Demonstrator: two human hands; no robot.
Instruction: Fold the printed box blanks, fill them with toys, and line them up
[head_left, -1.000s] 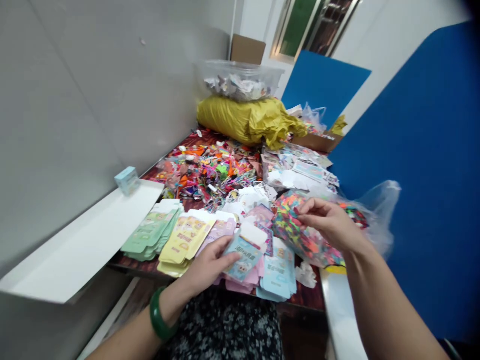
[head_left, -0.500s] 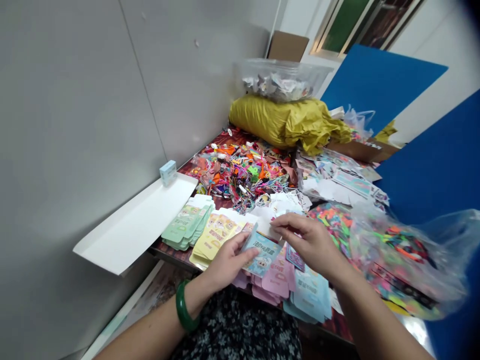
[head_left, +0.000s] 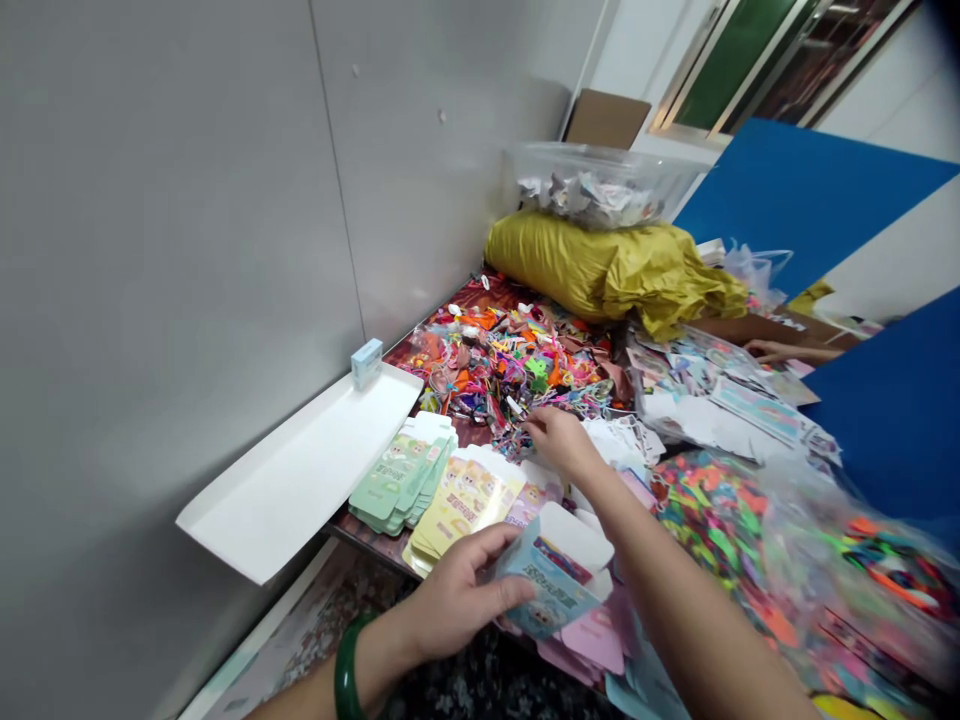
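Hands (head_left: 465,605) grip box (head_left: 553,585), touch trinkets (head_left: 510,425)

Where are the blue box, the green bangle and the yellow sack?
Blue box (head_left: 545,590): head view, front panel.
Green bangle (head_left: 345,678): head view, band.
Yellow sack (head_left: 607,272): head view, middle of its side.

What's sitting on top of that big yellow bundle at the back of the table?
A clear plastic tub sits on the yellow bundle, holding crumpled printed scraps. The bundle's wrapping hides whatever is inside it, and the tub's lower contents are hidden by the top layer.
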